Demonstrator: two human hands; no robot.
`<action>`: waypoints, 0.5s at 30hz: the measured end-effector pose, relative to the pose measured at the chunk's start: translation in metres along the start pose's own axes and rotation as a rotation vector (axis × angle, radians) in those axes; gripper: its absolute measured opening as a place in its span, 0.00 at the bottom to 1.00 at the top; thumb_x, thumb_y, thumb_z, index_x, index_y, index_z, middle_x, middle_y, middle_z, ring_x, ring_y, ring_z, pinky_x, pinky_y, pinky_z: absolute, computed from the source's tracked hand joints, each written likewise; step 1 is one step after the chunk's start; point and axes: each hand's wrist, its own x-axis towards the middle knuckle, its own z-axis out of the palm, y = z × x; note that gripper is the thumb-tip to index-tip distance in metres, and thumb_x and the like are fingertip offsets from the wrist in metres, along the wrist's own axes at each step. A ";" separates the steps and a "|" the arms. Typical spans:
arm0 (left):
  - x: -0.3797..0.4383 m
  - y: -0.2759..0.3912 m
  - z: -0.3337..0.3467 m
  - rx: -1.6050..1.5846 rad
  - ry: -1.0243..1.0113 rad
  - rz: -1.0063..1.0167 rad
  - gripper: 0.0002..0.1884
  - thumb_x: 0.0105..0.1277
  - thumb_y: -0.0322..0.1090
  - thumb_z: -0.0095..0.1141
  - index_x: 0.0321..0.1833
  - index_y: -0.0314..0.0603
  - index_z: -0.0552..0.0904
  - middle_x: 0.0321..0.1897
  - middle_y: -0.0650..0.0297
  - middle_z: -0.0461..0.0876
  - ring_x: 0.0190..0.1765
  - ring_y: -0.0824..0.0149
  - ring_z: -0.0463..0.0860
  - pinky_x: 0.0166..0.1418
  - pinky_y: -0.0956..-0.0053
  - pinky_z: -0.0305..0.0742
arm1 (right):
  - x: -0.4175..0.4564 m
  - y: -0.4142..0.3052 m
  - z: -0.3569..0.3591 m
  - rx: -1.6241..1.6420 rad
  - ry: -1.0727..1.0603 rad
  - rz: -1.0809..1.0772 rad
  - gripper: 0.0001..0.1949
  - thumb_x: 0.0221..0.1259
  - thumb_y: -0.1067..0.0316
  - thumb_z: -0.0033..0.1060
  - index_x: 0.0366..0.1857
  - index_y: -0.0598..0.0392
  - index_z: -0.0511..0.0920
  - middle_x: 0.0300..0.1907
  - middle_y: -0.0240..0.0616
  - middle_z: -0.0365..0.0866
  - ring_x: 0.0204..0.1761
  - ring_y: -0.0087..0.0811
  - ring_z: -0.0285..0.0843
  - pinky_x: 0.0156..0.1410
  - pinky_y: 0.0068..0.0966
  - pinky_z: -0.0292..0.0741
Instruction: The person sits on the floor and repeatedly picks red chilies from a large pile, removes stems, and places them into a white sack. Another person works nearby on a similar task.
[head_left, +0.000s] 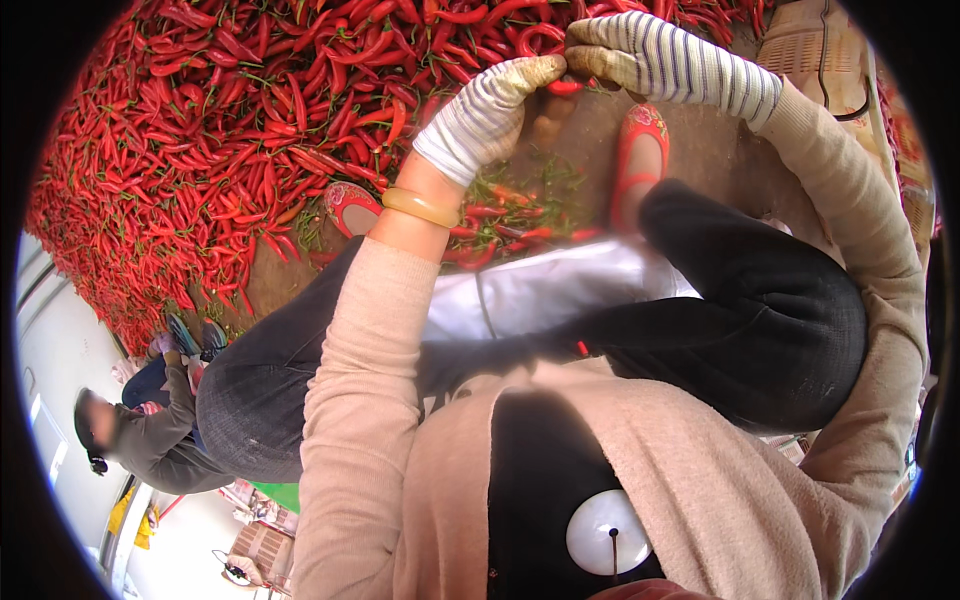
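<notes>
Both my hands wear white gloves with dark stripes and stained fingertips. My left hand (491, 112) reaches up from the left, a pale yellow bangle on its wrist. Its fingertips meet those of my right hand (660, 60), whose fingers are curled. A red chili pepper (564, 87) with a green stem shows just under the right fingertips; how far the left fingers grip it is hidden. A large heap of red chili peppers (247, 127) lies beyond and to the left. Green stems (559, 176) and more peppers (487, 247) lie on the floor between my feet.
My red embroidered shoes (641, 135) stand beside the peppers. A white sack or cloth (540, 289) lies under my legs. Slatted crates with cardboard (814, 52) and a dark cable are at the upper right. Another person (157, 435) sits by the heap at the far left.
</notes>
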 end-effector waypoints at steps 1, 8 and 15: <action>-0.008 0.001 0.001 0.019 0.004 -0.024 0.18 0.66 0.54 0.54 0.35 0.45 0.76 0.20 0.69 0.68 0.19 0.75 0.64 0.23 0.81 0.58 | 0.001 -0.006 0.002 -0.081 0.021 -0.124 0.13 0.69 0.61 0.52 0.49 0.58 0.76 0.30 0.31 0.80 0.27 0.23 0.78 0.31 0.21 0.75; -0.045 0.023 -0.033 0.482 0.030 0.131 0.18 0.69 0.52 0.50 0.30 0.45 0.71 0.20 0.71 0.63 0.20 0.77 0.61 0.24 0.80 0.56 | 0.013 -0.033 0.030 0.596 -0.360 0.727 0.16 0.71 0.53 0.48 0.43 0.56 0.78 0.25 0.29 0.76 0.21 0.20 0.72 0.29 0.19 0.72; -0.090 0.019 -0.109 0.405 0.329 -0.079 0.16 0.67 0.48 0.54 0.42 0.43 0.82 0.31 0.67 0.81 0.29 0.74 0.78 0.33 0.77 0.72 | 0.008 -0.014 0.192 -0.580 -0.842 0.465 0.11 0.58 0.63 0.60 0.41 0.53 0.85 0.39 0.40 0.86 0.44 0.40 0.85 0.44 0.35 0.80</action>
